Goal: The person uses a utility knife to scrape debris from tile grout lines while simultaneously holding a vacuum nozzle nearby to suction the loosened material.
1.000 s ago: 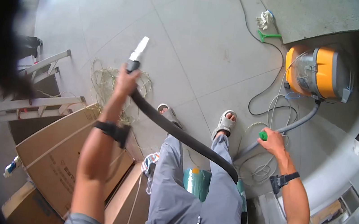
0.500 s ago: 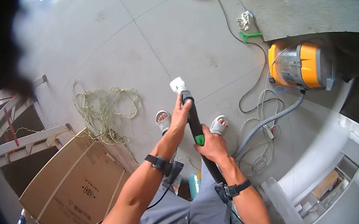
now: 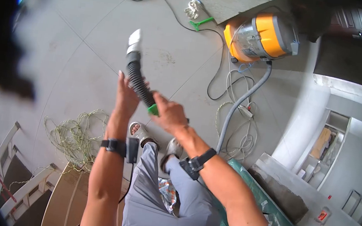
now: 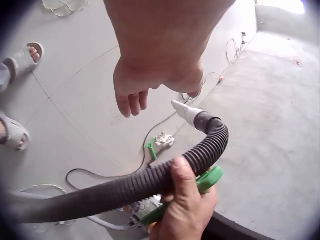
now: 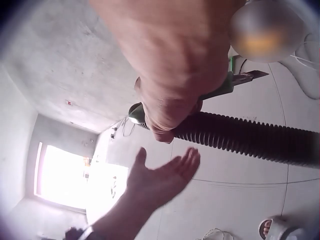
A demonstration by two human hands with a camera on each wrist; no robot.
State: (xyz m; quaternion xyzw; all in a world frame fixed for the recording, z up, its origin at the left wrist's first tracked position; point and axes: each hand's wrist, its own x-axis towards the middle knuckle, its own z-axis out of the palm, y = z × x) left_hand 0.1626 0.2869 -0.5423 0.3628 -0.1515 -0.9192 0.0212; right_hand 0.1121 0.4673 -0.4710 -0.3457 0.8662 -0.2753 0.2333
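My right hand (image 3: 169,116) grips the black ribbed vacuum hose (image 3: 138,80) together with a green-handled tool (image 4: 210,179). A flat metal blade (image 5: 252,76) sticks out from that tool in the right wrist view. At the hose's far end is a white nozzle (image 3: 134,43), pointing up and away over the floor. Beside the hose is my left hand (image 3: 127,96), its fingers extended. In the right wrist view the left hand (image 5: 165,180) shows its palm with nothing in it, apart from the hose.
A yellow and grey vacuum cleaner (image 3: 262,37) stands at upper right, with cables beside it. White gloves (image 3: 193,8) and a green scraper (image 3: 201,23) lie on the floor. Tangled rope (image 3: 75,138), a cardboard box (image 3: 60,197) and a ladder (image 3: 28,193) are at lower left.
The left hand gripped the hose near its nozzle before and has now let go. The right hand came over from the right side and took hold of the hose. The nozzle now points up and left.
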